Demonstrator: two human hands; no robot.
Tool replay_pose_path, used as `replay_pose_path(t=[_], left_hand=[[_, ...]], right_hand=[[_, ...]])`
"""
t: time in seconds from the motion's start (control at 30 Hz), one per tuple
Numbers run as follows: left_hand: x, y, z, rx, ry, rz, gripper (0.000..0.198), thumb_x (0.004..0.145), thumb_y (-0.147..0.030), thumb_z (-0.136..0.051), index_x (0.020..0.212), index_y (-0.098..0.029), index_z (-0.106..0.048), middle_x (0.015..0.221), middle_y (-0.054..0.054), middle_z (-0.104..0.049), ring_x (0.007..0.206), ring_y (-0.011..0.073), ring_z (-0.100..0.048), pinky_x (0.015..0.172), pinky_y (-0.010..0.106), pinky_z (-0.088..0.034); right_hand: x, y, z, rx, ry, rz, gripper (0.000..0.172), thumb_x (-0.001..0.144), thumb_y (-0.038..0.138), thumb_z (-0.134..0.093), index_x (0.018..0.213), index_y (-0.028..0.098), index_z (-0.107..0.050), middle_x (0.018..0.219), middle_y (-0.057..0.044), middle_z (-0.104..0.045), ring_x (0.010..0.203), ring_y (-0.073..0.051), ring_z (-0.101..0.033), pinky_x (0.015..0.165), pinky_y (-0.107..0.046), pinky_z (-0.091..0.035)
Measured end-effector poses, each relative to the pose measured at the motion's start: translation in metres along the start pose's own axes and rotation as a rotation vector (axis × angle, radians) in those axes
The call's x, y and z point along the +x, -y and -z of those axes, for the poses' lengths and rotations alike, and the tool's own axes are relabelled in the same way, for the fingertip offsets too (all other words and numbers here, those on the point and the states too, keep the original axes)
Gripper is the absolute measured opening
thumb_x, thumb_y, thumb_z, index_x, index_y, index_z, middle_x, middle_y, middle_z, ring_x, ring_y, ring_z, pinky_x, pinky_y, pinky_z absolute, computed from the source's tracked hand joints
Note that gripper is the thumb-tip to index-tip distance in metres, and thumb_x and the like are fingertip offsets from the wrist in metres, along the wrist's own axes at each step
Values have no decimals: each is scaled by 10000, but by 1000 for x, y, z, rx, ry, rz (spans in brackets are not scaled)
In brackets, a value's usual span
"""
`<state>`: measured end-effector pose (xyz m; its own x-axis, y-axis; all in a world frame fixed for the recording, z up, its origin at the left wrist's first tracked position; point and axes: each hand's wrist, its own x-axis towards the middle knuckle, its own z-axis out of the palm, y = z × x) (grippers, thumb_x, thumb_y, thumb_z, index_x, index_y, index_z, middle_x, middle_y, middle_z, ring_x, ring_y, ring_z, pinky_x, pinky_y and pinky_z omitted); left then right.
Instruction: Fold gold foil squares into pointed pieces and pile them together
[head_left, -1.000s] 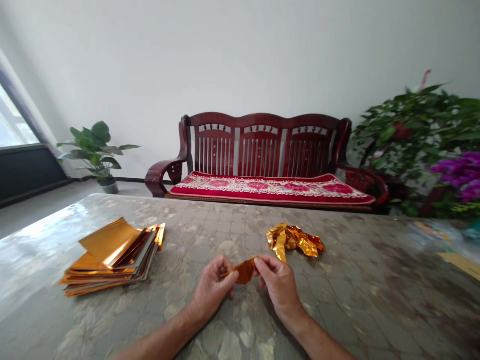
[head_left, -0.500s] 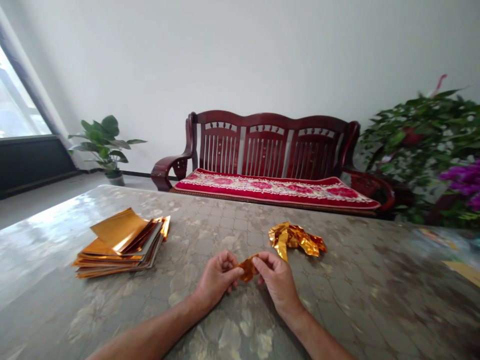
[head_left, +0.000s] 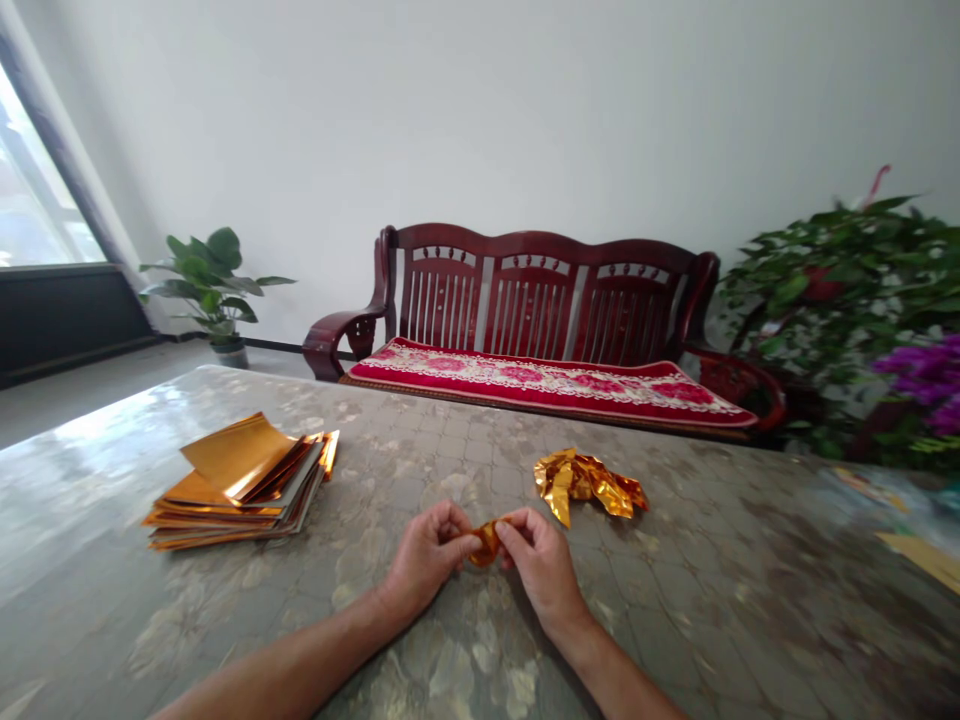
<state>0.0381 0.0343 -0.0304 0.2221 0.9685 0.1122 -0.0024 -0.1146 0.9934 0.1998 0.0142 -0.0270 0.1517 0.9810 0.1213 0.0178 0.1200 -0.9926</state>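
Note:
A small piece of gold foil paper [head_left: 486,545] is pinched between my two hands, low over the table's near middle. My left hand [head_left: 429,556] grips its left end with thumb and fingers. On the right end, my right hand [head_left: 541,560] closes thumb and fingertips around the foil. Its exact folded shape is partly hidden by my fingers. Just beyond my right hand lies crumpled gold foil [head_left: 589,484]. Off to the left rests a loose stack of gold foil sheets [head_left: 240,482], some with their grey backs showing.
The patterned table [head_left: 360,660] spans the foreground. Clear plastic [head_left: 874,495] and a tan flat piece [head_left: 922,558] lie at its right. Behind stand a dark red wooden bench [head_left: 532,290], a potted plant [head_left: 214,285] and purple flowers [head_left: 926,370].
My hands have come slightly closer together, the right one shifting left, and the foil between them looks more bunched. The view has tilted a little; the stack and crumpled foil stay put.

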Motion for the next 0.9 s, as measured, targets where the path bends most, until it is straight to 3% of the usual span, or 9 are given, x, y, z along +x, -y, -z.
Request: replay_pose_path(t=[0.2, 0.43, 0.5, 0.6, 0.7, 0.9], left_hand=[[0, -5, 2, -28, -23, 20, 211, 687, -287, -732, 719, -170, -560, 476, -64, -558, 356, 64, -433, 363, 152, -321], [-2, -9, 9, -183, 42, -26, 408, 616, -312, -809, 958, -153, -652, 750, 8, -685, 523, 118, -589, 464, 209, -495], [-4, -9, 14, -199, 80, -19, 467, 689, -388, -772, 1078, -158, -654, 813, 30, -700, 559, 136, -621, 511, 236, -524], [-7, -9, 20, -239, 93, 11, 493, 876, -536, -558, 1162, -148, -662, 841, 65, -697, 674, 187, -680, 602, 284, -556], [-9, -9, 23, -323, 83, 53, 524, 904, -569, -511, 1146, -137, -682, 823, 78, -694, 815, 228, -695, 630, 280, -559], [-5, -12, 19, -242, 82, 118, 484, 738, -539, -737, 989, -126, -737, 733, 63, -736, 562, 123, -631, 519, 200, -505]], right_hand=[[1, -3, 1, 38, -11, 3, 286, 711, 439, -723, 727, 179, -607, 544, 25, -583, 477, -123, -498, 467, -234, -410], [3, 1, 3, 51, -48, 29, 293, 734, 461, -708, 714, 193, -590, 536, 22, -580, 480, -134, -508, 474, -246, -423], [3, 1, 3, 66, -53, 23, 300, 731, 467, -714, 716, 193, -591, 539, 20, -583, 479, -135, -509, 473, -247, -425], [2, 2, 3, 89, -79, 9, 307, 731, 473, -717, 727, 191, -595, 552, 17, -591, 482, -133, -510, 470, -243, -428], [2, 1, 4, 104, -124, -1, 315, 724, 478, -725, 732, 188, -601, 567, 14, -597, 499, -133, -517, 470, -237, -437], [-1, -1, 4, 71, -161, 15, 327, 721, 490, -731, 729, 183, -620, 572, 5, -607, 507, -141, -531, 467, -239, -446]])
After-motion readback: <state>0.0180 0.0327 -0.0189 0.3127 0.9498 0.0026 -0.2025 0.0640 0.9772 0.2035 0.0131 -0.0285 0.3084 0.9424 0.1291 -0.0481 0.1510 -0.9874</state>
